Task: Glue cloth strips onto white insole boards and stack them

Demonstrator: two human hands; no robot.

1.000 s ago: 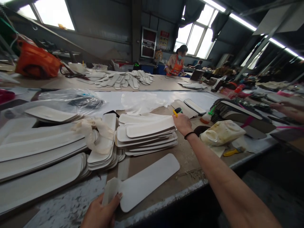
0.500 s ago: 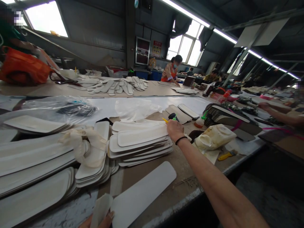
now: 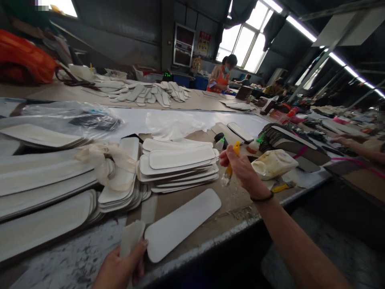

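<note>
Head view: both of my bare hands at work over the near edge of the worktable [image 3: 234, 214]. My left hand [image 3: 118, 265], at the near left, is closed in a narrow pinch on a pale strip [image 3: 131, 237]; its thumb tip meets the left end of the white panel [image 3: 183, 225]. This panel lies flat and slantwise on the worktable, its far right end pointing towards my right hand [image 3: 242, 166]. That hand is closed around a yellow-handled brush [image 3: 229, 170], which I hold tilted, bristle end down, just right of the middle stack of pale pieces [image 3: 182, 158]. Left of the middle stack stands a second stack [image 3: 116, 194], with a crumpled cream piece [image 3: 122, 162] draped over it; long pale pieces [image 3: 45, 202] fill the left side. To the right of my right hand are a stained plastic jug [image 3: 278, 163] lying on its side, a spare brush [image 3: 280, 187] nearer the edge and, farther back, a green-tipped bottle [image 3: 254, 146] beside a dark stack [image 3: 288, 146]. Clear plastic wrapping [image 3: 75, 114] lies at the far left of this surface. Beyond it, a heap of loose pale pieces [image 3: 150, 93] covers part of the far table [image 3: 204, 102], where a person in an orange apron [image 3: 221, 79] stands.
</note>
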